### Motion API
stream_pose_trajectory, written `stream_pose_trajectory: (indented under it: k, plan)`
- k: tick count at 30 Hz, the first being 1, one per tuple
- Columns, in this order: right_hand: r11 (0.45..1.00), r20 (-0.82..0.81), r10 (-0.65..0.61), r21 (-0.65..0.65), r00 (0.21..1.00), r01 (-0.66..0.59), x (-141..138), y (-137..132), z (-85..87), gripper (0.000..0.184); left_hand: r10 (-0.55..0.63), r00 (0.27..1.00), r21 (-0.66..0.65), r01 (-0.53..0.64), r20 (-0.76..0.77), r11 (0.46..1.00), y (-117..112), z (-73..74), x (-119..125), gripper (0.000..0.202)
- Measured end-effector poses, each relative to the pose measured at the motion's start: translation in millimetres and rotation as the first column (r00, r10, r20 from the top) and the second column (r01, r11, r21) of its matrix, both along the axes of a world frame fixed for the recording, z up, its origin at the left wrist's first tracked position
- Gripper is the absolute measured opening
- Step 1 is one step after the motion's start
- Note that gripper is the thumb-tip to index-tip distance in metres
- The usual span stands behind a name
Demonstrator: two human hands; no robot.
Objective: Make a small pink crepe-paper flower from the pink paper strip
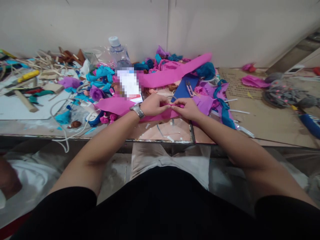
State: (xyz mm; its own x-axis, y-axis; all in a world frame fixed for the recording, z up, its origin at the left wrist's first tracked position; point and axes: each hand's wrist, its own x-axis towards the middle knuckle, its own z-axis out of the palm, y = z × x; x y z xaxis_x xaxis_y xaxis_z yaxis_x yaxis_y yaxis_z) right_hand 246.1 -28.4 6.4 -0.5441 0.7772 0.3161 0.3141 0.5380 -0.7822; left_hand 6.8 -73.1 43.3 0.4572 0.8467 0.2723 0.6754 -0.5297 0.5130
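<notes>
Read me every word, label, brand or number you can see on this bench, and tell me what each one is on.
No text reads clearly enough to quote.
Brown cardboard at right: rows of dark print, too small and blurred.
Blue object at the right edge: large white lettering, blurred and only partly in view.
Bright screen beside the bottle: pixelated, unreadable.

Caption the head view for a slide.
Left hand and right hand pinch pink paper at a cluttered workbench, a capped plastic bottle beyond them.
</notes>
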Motion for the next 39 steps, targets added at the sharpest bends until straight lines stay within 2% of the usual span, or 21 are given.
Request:
stream_pose_trajectory:
  k: [9, 18, 25, 30, 39]
  plan:
    - [1.0, -0.036, 0.017, 0.025, 0.999, -0.016, 0.1, -2.2, 1.0, 0.037, -0.044, 0.995, -0.117, 0.054, 0.089, 0.992, 2.4, -1.1, -0.3, 0.038]
    - [0.997, -0.088, 0.044, 0.062, 0.995, -0.038, 0.1, -4.8, 3.7, 0.029, -0.08, 0.981, -0.201, 0.116, 0.177, 0.973, 7.2, -6.8, 0.7, 0.025]
    - [0.995, -0.142, 0.063, 0.084, 0.988, -0.052, 0.7, -6.6, 4.9, 0.025, 0.013, 0.974, -0.253, 0.046, 0.225, 0.966, 9.3, -8.3, -0.7, 0.026]
    - [0.995, -0.141, 0.056, 0.09, 0.988, -0.043, 0.3, -5.6, 3.8, 0.026, 0.027, 0.969, -0.253, 0.037, 0.247, 0.967, 8.8, -8.2, -0.9, 0.032]
    - [0.986, -0.153, 0.06, 0.164, 0.986, -0.035, -0.1, -0.2, -4.1, 0.025, 0.066, 0.98, -0.254, -0.017, 0.186, 0.967, 11.0, -7.4, -3.2, 0.041]
